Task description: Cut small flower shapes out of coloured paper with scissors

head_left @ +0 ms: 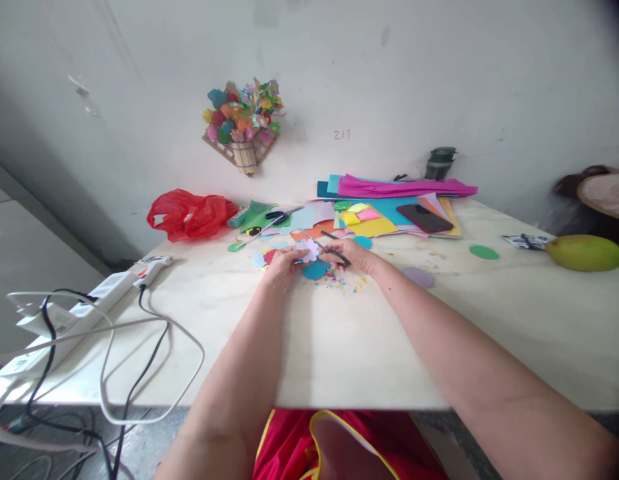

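Observation:
Near the middle of the white table [339, 347], my left hand [284, 265] pinches a small lilac paper flower [308, 249] between its fingers. My right hand [352, 255] is closed around dark-handled scissors [337, 256], whose blades point left toward the flower. A blue paper circle [315, 270] lies on the table just below the flower, with tiny coloured paper scraps [347, 283] around it. Another blue circle [362, 242] rests behind my right hand. Red and pale paper pieces [267, 256] lie beside my left hand, partly hidden by it.
Coloured sheets [379, 223], a phone [423, 218], other scissors [284, 215] and a red plastic bag [192, 215] are along the back. A power strip [107, 285] with looping cables occupies the left. At the right lie a green circle [484, 252] and a yellow-green fruit [584, 253].

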Demonstrator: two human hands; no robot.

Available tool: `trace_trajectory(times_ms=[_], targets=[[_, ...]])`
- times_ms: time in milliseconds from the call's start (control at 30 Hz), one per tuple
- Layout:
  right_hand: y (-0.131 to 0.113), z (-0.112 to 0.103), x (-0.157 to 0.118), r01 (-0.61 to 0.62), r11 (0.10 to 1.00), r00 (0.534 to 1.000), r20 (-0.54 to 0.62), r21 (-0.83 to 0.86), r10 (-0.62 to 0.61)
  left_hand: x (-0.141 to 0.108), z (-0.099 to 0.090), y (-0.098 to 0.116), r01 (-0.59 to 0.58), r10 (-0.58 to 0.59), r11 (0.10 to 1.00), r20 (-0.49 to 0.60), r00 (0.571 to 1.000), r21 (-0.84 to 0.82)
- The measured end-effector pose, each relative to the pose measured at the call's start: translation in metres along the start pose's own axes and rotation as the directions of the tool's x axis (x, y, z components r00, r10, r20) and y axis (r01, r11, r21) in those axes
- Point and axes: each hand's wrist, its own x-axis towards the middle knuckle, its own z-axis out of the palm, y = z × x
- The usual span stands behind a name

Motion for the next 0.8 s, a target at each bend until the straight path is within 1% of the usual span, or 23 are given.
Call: trace_trajectory(times_ms=[233, 500, 800], targets=[[-0.0057, -0.0021, -0.0052, 0.009, 1.000, 0.995, 0.097, -0.025, -0.007, 0.0014, -0.0042, -0.0005, -0.006, 0.002, 0.999, 0.080, 0.997, 0.048], [-0.0081, 0.0008, -0.0066, 0.001, 1.000, 0.994, 0.108, 0.004, -0.002, -0.0026, -0.0021, 0.0005, 0.008, -0.013, 0.999, 0.121, 0.993, 0.046], [-0.0014, -0.0009, -0.0026, 0.042, 0.999, 0.989, 0.144, -0.021, -0.038, 0.0019, -0.0080, -0.0028, 0.014, -0.023, 0.998, 0.162, 0.986, 0.058]])
